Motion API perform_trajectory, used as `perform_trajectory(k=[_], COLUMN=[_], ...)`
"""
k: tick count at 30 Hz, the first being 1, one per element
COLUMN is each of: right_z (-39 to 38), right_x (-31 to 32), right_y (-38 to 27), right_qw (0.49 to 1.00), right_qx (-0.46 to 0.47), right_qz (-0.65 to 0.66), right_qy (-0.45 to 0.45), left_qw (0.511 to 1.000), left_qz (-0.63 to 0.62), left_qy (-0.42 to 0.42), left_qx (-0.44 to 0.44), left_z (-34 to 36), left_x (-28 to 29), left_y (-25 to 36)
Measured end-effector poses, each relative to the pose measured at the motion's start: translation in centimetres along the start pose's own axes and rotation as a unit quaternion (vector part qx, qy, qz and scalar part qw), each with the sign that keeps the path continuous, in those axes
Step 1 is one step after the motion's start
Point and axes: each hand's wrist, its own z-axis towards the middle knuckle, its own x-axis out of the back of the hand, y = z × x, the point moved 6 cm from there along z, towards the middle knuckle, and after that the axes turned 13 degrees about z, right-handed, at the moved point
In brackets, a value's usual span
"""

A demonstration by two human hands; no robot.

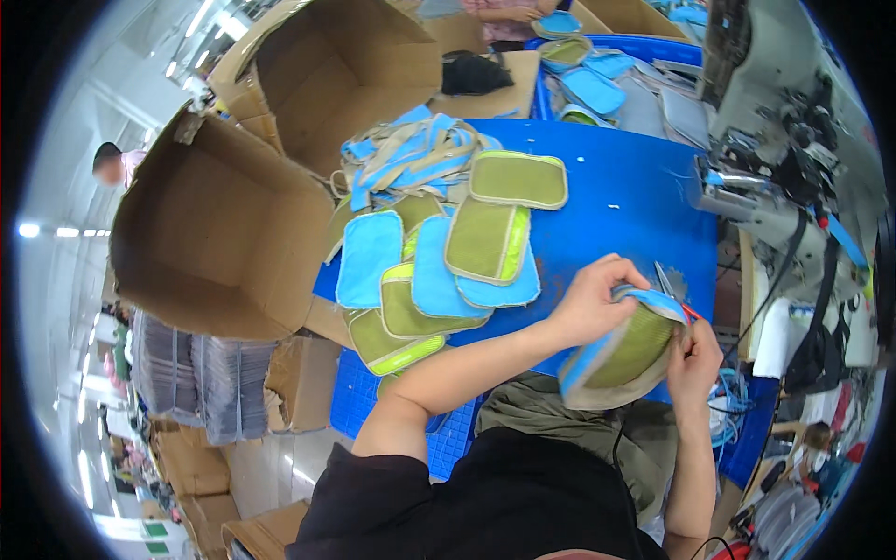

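Observation:
My left hand (597, 303) pinches the upper edge of an olive-green fabric piece (642, 347) with a grey border and a light-blue strip along its edge. At the right side of the same piece, my right hand (694, 362) has its fingers closed on the border. The piece is bent and held up over the near edge of the blue table (625, 201). Between and just beyond my hands are scissors (664, 280) with red on the handle; whether my right hand touches them, I cannot tell.
Left of my hands lie several flat padded pieces, olive ones (518, 179) and blue ones (371, 259). Behind them is a heap of blue and beige strips (415, 159). Open cartons (219, 229) stand left, a sewing machine (747, 191) right, a filled blue bin (644, 45) beyond.

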Motion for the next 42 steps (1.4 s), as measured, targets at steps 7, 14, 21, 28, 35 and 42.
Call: perform_trajectory(k=[7,14,21,28,35,42], right_z=[-2.0,-9.2,-11.8,-7.9,-3.9,5.1], right_x=[0.7,1.6,2.5,0.9,-0.2,-4.4], right_y=[6.2,7.3,8.4,4.4,-1.1,-13.7], right_qw=[0.94,0.918,0.909,0.934,0.979,0.96], right_qx=[-0.2,-0.298,-0.329,-0.269,-0.118,0.233], right_qz=[0.274,0.263,0.257,0.234,0.162,0.131], right_qy=[0.03,0.014,0.012,-0.029,-0.021,-0.086], left_qw=[0.968,0.864,0.698,0.924,0.967,0.908], left_qz=[-0.092,0.412,0.627,0.26,-0.179,-0.392], left_qy=[0.227,0.289,0.098,0.271,0.173,-0.036], left_qx=[0.051,0.01,0.331,0.076,0.054,0.145], left_z=[12.8,14.7,0.9,2.4,4.8,-0.6], left_x=[5.3,24.9,41.4,46.9,36.1,15.8], left_y=[-8.6,-13.0,-17.5,-11.4,4.6,7.5])
